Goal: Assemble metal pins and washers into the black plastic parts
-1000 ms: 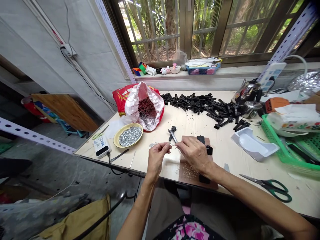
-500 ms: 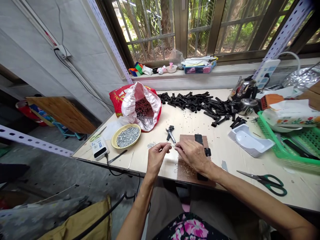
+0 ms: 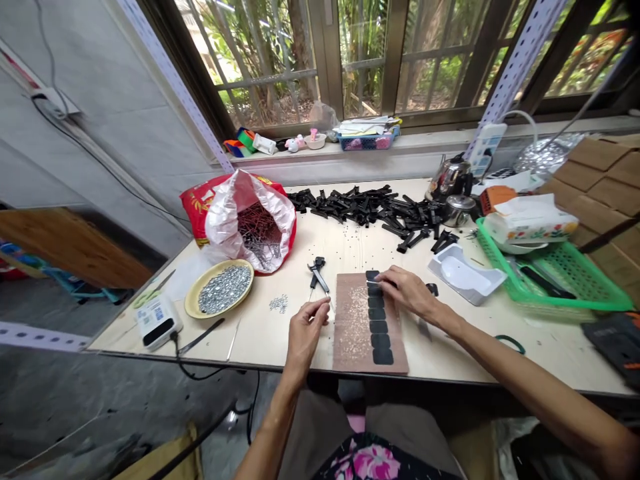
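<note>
My left hand (image 3: 306,333) hovers over the table just left of the brown board (image 3: 350,357). Its thumb and forefinger are pinched together; whatever they hold is too small to make out. My right hand (image 3: 413,293) reaches over the board's upper right, with its fingertips at the top of a column of black squarish pads (image 3: 380,327). A thin, light sliver shows at those fingertips, its kind unclear. Pale specks are scattered on the board. Beyond my left hand lie a few black clip-like parts (image 3: 318,273), and a small group of metal bits (image 3: 279,303) is farther left.
A yellow bowl of metal pieces (image 3: 190,303) and a red sack of nails (image 3: 200,200) stand left. Black parts (image 3: 365,207) are heaped along the back. A white tray (image 3: 467,273), a green basket (image 3: 600,293) and a kettle (image 3: 453,177) are right.
My hands have moved apart; the thin rod between their fingertips no longer shows there. My right hand has shifted right to the black pads, uncovering the board. The view has turned right.
</note>
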A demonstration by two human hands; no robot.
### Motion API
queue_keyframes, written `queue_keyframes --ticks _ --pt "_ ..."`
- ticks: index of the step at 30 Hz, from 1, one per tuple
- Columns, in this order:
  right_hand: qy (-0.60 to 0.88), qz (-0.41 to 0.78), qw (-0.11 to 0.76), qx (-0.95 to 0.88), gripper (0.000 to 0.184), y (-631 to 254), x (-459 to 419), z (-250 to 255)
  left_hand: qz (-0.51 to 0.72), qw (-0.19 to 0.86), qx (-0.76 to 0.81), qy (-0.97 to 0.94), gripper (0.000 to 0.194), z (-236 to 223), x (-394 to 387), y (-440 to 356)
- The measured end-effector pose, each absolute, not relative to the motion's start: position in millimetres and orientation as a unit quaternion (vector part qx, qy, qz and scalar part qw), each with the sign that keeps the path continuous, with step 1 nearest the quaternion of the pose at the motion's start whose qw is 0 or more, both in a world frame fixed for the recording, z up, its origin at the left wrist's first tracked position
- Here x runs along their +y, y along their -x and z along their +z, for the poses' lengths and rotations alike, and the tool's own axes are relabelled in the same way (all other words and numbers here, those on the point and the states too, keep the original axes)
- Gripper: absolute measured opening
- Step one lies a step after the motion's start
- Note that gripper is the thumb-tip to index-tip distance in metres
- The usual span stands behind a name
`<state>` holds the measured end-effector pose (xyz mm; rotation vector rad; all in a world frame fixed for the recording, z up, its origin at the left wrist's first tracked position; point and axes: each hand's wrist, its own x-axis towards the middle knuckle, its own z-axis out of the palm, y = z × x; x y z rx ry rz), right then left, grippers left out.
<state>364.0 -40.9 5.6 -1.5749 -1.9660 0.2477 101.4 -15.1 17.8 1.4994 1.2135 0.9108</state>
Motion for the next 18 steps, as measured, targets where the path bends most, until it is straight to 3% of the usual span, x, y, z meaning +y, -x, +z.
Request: queue_keyframes --ticks 7,13,18 --pt "0.583 -0.021 0.223 -0.781 0.022 -391.7 -26.6 -21.2 0.351 0.400 0.464 -0.708 0.022 -10.3 -37.2 -127.8" --pt "0.393 -0.037 0.205 -0.896 0.026 -383.0 -52.5 -24.0 0.339 0.331 0.482 -0.737 0.028 -25.9 -40.5 -132.4" --pt "0.502 -0.008 0.268 -0.822 0.031 -375.5 -52.7 -29.2 0.334 0.304 0.491 -0.745 0.031 -27.9 -41.6 -133.7"
